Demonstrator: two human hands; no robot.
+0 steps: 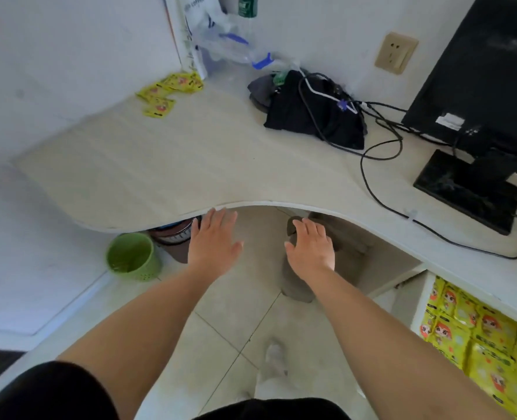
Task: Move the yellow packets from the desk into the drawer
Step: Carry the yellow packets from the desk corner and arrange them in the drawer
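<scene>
While the yellow packets (169, 92) lie far left on the desk (190, 165), the left hand (213, 237) and right hand (310, 247) hover flat and empty at its near edge, fingers straight, the left fingertips perhaps touching it. The drawer (422, 301), near right, holds more packets.

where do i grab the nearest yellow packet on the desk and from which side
Probably pinch the near edge of the nearest yellow packet from above and in front: it lies flat on the desk, far side against the other packets, near edge free.
</scene>
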